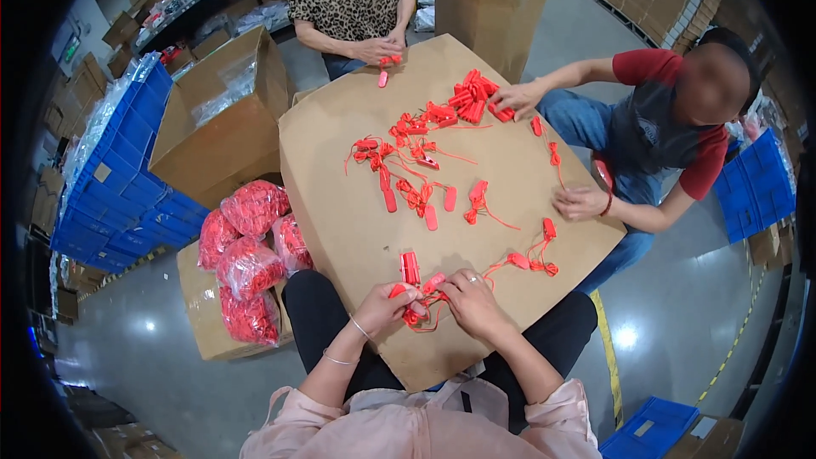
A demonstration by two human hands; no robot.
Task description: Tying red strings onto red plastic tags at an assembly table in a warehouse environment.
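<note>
A brown cardboard sheet (340,204) rests across my lap as a work surface. My left hand (387,304) and my right hand (470,299) are closed on a small bunch of red plastic tags with red cords (416,297) near the sheet's front edge. A short stack of red tags (410,267) lies just beyond my fingers. More red tags and cords (416,161) are scattered over the middle of the sheet, with a denser heap (466,98) at the far side.
A person in a red-sleeved top (671,119) sits at the right, one hand on the far heap. A person in a spotted top (350,0) sits opposite. Bags of red tags (251,255) sit on a box at my left. Blue crates (127,170) and cardboard boxes (489,4) stand around.
</note>
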